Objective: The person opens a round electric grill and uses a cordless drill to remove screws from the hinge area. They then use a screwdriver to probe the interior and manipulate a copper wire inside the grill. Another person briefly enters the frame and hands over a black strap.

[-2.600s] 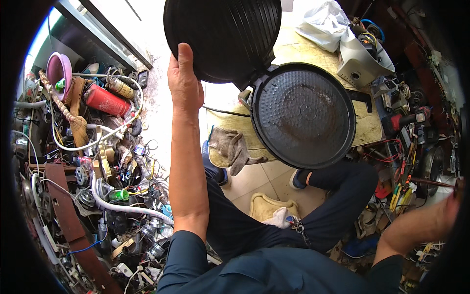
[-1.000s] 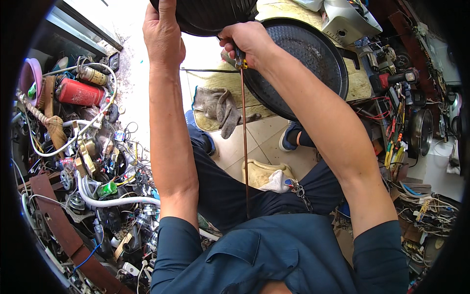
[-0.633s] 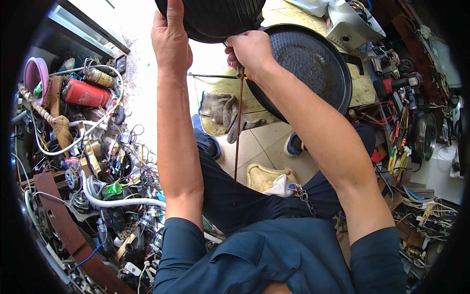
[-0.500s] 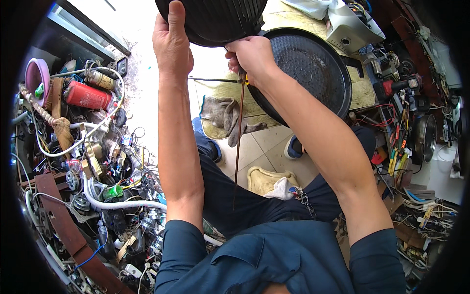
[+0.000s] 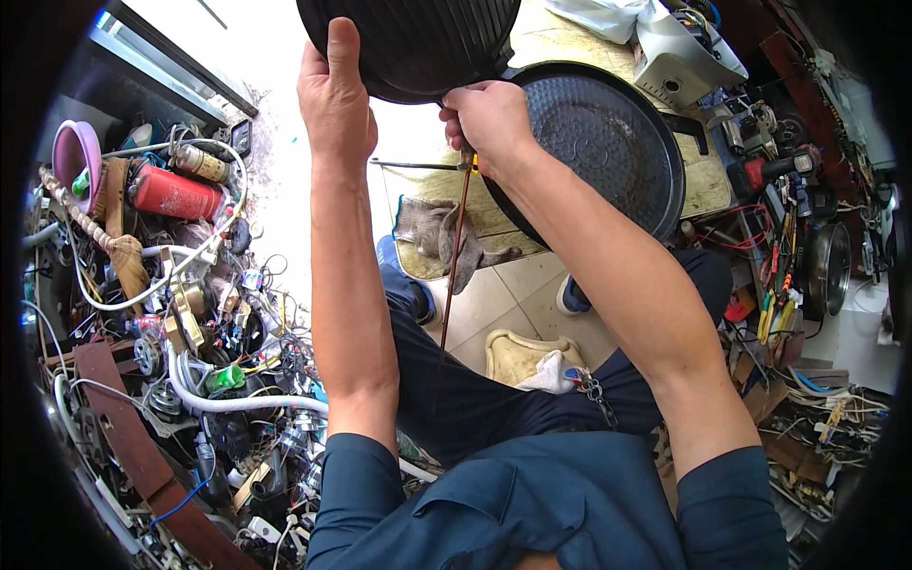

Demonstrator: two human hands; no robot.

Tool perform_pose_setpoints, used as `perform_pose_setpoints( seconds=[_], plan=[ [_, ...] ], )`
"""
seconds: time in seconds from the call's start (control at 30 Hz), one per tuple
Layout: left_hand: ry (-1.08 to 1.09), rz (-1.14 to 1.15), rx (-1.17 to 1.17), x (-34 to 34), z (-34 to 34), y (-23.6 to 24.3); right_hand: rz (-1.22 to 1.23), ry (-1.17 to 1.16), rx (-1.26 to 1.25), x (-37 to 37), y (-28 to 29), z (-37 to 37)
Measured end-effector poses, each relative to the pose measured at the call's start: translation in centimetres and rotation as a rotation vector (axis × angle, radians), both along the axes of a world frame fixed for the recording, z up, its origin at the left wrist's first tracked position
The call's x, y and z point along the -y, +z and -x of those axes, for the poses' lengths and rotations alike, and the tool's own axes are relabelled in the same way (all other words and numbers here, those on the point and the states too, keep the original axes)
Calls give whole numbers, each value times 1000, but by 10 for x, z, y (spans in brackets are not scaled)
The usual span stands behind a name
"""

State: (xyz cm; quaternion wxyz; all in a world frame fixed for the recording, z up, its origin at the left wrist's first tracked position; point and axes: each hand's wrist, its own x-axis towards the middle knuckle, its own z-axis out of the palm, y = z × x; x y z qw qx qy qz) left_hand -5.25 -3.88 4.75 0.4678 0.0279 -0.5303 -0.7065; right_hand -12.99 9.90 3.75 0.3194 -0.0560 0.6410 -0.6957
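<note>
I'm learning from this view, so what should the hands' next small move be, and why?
I'd suggest the right hand angle the long-shafted tool sideways: it seems to point back toward the legs, while that hand is close to the raised ribbed plate that the left hand holds.

Left hand [image 5: 336, 106] extends its thumb; right hand [image 5: 491, 123] curls.

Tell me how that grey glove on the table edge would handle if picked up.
The grey glove would likely be floppy, since part droops over the edge of the wooden table. It's probably light, looking like knitted fabric. Pushed, it may bunch up, as it lies rumpled.
</note>
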Motion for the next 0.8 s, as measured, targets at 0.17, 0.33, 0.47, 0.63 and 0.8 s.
perform_pose_setpoints(
  seconds=[0.17,0.33,0.47,0.63,0.8],
  plan=[
    [21,24,24,0,-1,-1,16,-2,-15,0,-1,1],
    [12,2,15,1,-1,0,-25,14,32,-4,2,-6],
    [16,-6,35,1,-1,0,-31,2,51,-5,2,-6],
    [28,-33,23,-4,-1,5,-18,-20,38,-1,3,-7],
    [-4,-34,32,-1,-2,4,-26,-8,-9,1,3,-7]
  ],
)
